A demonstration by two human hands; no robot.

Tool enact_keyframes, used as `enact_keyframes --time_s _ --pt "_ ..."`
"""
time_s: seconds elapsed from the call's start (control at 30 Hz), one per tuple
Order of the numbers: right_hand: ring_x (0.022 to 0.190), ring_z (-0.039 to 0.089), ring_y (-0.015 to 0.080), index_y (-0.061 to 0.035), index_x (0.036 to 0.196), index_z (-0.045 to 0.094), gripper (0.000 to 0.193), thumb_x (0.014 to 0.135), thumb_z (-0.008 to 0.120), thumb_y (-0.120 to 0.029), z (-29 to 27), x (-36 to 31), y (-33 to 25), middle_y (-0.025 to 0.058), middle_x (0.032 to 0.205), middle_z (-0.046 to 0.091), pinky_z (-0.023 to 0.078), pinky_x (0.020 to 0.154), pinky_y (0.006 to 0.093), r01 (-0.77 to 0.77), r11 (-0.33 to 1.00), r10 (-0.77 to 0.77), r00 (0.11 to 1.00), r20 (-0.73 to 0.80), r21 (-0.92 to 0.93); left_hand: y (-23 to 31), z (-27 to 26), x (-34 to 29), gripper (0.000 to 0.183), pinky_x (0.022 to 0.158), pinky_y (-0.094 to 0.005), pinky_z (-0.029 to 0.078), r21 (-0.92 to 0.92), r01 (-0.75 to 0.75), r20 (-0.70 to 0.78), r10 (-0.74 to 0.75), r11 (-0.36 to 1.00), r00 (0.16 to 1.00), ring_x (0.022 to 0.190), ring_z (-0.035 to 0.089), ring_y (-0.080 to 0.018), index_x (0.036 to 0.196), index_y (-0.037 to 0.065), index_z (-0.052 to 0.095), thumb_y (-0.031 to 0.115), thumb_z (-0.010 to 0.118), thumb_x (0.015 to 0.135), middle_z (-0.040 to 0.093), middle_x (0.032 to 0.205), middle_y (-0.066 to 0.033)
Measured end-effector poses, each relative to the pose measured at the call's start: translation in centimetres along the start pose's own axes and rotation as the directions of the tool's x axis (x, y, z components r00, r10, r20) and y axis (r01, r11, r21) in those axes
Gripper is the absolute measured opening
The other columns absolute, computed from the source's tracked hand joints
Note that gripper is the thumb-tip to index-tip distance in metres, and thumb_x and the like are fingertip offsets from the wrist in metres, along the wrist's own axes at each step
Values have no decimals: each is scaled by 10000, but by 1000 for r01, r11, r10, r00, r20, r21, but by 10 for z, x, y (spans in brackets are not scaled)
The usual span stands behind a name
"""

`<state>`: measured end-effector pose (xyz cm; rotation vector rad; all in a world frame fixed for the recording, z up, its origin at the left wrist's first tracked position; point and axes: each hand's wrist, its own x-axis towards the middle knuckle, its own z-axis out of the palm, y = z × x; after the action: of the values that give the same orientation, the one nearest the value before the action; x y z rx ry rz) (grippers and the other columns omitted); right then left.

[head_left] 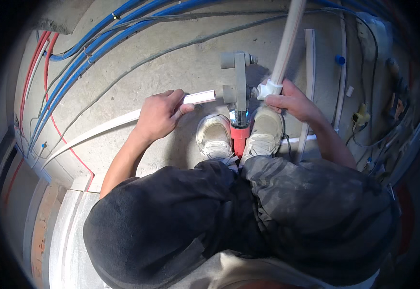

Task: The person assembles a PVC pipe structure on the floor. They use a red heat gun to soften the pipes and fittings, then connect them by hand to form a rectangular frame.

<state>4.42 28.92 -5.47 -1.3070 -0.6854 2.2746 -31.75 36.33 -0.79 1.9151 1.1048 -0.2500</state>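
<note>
I look straight down at a grey pipe welding tool (pixel 236 82) with round heating sockets, standing on a red base (pixel 239 137) between my two pale shoes. My left hand (pixel 161 114) grips a long white plastic pipe (pixel 99 129) that runs off to the left, its cut end (pixel 209 96) almost touching the tool's left socket. On the other side, my right hand (pixel 290 100) holds a white fitting (pixel 268 89) joined to a second white pipe (pixel 287 41), which rises toward the top edge. That fitting sits against the tool's right side.
Blue pipes (pixel 99 41), red pipes (pixel 35 62) and grey cables cross the concrete floor at the top left. More white pipes (pixel 310 58) lie to the right, beside a yellow object (pixel 361 115) and cables. My dark-trousered knees fill the lower middle; pale boards (pixel 68 231) lie at the lower left.
</note>
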Motion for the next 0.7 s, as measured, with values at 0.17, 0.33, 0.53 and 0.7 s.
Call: enact_keyframes --time_s 0.17,0.33,0.53,0.7 --pt "740 538 70 -34 1234 510 361 923 681 -97 1 9 -5 16 898 572 438 645 243 -137 986 137 991 -12 -98 3 7 9 409 621 -474 441 -28 -37 4 37 999 999 714 595 -398 921 51 579 456 618 968 584 768 -158" --pt "733 543 70 -38 1180 513 302 931 677 -92 0 13 -12 6 836 567 431 628 245 -150 978 159 986 55 -143 -1 6 12 385 651 -488 475 -18 -45 55 46 999 997 769 633 -390 983 72 611 456 595 977 624 796 -151" --pt "710 525 58 -28 1088 549 222 950 687 -135 5 16 -15 -1 815 571 413 600 248 -146 987 152 984 90 -71 -6 7 16 400 661 -493 495 15 -70 84 69 997 994 789 650 -390 998 81 618 476 556 989 642 810 -151" --pt "745 522 58 -15 1174 502 329 955 701 -160 13 14 -10 9 884 565 422 616 252 -212 974 211 977 -25 -84 -9 5 15 393 675 -492 500 -9 -52 127 52 999 991 809 654 -394 1046 82 629 464 544 999 661 848 -153"
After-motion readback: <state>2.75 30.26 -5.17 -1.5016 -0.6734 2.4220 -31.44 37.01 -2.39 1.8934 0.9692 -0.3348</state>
